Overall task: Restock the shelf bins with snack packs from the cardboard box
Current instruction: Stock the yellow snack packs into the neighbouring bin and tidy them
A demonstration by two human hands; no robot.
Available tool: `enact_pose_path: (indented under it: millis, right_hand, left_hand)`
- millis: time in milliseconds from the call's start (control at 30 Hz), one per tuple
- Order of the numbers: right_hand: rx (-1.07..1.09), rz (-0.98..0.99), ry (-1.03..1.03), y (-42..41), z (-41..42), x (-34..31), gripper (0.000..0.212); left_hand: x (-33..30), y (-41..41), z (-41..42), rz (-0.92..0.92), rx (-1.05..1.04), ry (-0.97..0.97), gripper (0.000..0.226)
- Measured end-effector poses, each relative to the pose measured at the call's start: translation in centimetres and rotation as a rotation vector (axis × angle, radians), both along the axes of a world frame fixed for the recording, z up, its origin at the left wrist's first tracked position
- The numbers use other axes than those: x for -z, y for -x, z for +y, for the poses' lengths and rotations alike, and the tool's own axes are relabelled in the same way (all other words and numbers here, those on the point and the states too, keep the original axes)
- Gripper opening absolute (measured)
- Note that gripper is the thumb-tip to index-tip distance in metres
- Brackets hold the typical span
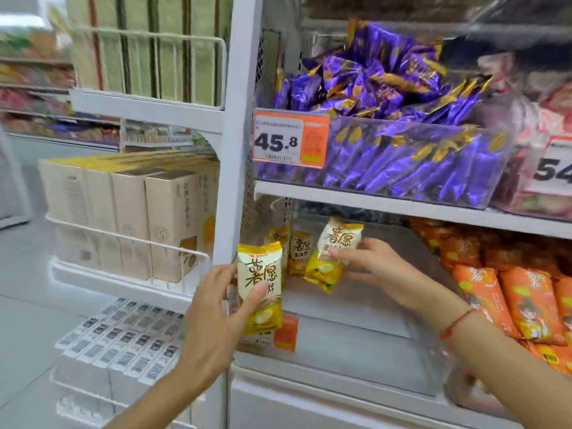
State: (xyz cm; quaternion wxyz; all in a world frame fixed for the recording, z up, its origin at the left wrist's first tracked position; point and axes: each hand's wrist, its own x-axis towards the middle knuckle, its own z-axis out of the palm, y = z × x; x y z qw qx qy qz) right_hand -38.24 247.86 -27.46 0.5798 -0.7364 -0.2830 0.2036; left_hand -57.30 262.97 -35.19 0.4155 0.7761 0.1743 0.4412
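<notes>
the left hand (213,308) pinches a yellow snack pack (259,286) just outside the clear bin (356,335); the right hand (368,264) grips a second pack (332,252) inside it. set down carelessly, either could topple the standing packs (298,252) at the bin's back.

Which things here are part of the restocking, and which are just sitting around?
In the job: left hand holding a yellow pack; right hand holding another pack; clear bin with two packs standing.

Just around: purple packs, orange packs, beige boxes, price tag.
</notes>
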Motion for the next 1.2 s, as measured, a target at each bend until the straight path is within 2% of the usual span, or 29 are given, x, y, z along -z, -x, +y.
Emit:
enact_pose_path:
  millis: [67,200,333,367,433,500,633,733,767,833,900,967,1033,1133,1200]
  right_hand:
    - [0.012,-0.034,0.111,-2.3,2.5,0.8,0.039]
    - [0.035,-0.113,0.279,-5.4,7.0,2.7,0.035]
    - [0.071,-0.136,0.332,-7.2,10.2,4.9,0.063]
    - [0.095,-0.144,0.334,-7.5,10.7,5.6,0.059]
    - [0.151,-0.146,0.281,-7.4,11.1,6.8,0.034]
    - [0.183,-0.142,0.226,-7.3,11.3,7.7,0.028]
    - [0.168,-0.161,0.255,-7.4,11.5,8.5,0.055]
    - [0.157,-0.178,0.358,-7.1,10.6,7.6,0.086]
    - [0.196,-0.217,0.354,-6.6,10.0,6.7,0.086]
    - [0.288,-0.286,0.209,-4.4,8.3,4.5,0.065]
    - [0.146,-0.203,0.013,-0.7,6.2,2.3,0.050]
    - [-0.163,-0.147,0.010,3.2,4.1,1.1,0.052]
    - [-0.332,-0.136,0.039,5.7,2.6,0.9,0.051]
    - [-0.358,-0.130,0.006,6.5,1.2,0.8,0.045]
    - [-0.344,-0.028,-0.046,5.9,0.5,0.1,0.042]
  left_hand:
    - [0.1,-0.1,0.7,-0.029,0.011,0.030,0.050]
    - [0.5,-0.2,1.6,-0.094,0.069,0.238,0.056]
    - [1.1,0.0,1.8,-0.128,0.118,0.292,0.056]
    - [1.1,0.1,1.8,-0.127,0.115,0.282,0.055]
    - [1.1,0.2,1.8,-0.117,0.107,0.273,0.054]
    - [1.2,0.3,1.9,-0.108,0.103,0.277,0.054]
    - [1.2,0.3,1.8,-0.095,0.088,0.274,0.054]
    - [0.8,0.0,1.4,-0.091,0.072,0.269,0.056]
    - [0.7,-0.1,1.3,-0.094,0.070,0.269,0.057]
    - [0.2,-0.2,0.8,-0.099,0.061,0.264,0.059]
    - [-0.3,-0.4,0.1,-0.101,0.037,0.235,0.058]
    - [-0.9,-0.9,-0.6,-0.110,0.018,0.203,0.054]
    - [-1.6,-1.3,-1.5,-0.098,0.010,0.154,0.052]
    - [-2.0,-1.5,-2.2,-0.072,0.009,0.019,0.048]
    - [-1.6,-1.6,-1.7,-0.094,-0.023,-0.146,0.043]
